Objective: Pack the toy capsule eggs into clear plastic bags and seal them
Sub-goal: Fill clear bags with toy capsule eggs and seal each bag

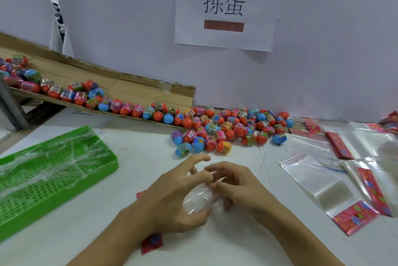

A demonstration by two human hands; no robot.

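Our white worktop (133, 179) spreads under our fingers, with a green tray (53, 181) of plastic scraps left of them. Beyond our fingertips lies a heap of toy capsule eggs (228, 130); spare bags (323, 188) lie to the right. Our left hand (172, 196) and right hand (234, 188) pinch one clear plastic bag (198, 199) between curled fingers.

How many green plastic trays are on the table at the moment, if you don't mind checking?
1. The green tray sits at the table's left edge, holding clear plastic strips. Others may lie outside the frame.
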